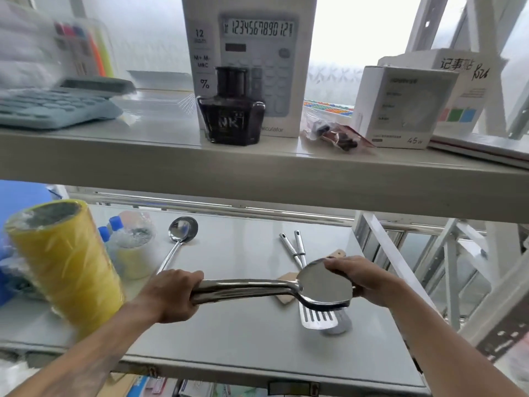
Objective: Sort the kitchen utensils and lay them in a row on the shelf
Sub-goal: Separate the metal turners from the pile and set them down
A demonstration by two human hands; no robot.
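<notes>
I hold a steel spatula [326, 285] level above the lower shelf [234, 339]. My left hand [171, 295] is closed around its handle, and my right hand [360, 277] grips the far edge of its broad blade. Under the blade lies a slotted steel turner [317, 318] with its handle pointing away, and a second steel handle [289, 249] runs beside it. A wooden utensil [286, 298] shows partly beneath them. To the left a steel ladle [183, 229] rests with its bowl at the back of the shelf.
A yellow roll [63, 262], clear tape rolls [134, 253] and blue-capped bottles [113, 226] crowd the shelf's left. The upper shelf [257, 167] carries an ink bottle [232, 113], a calculator box [249, 53], a calculator [54, 106] and white boxes [400, 107]. White frame bars [400, 262] stand at right.
</notes>
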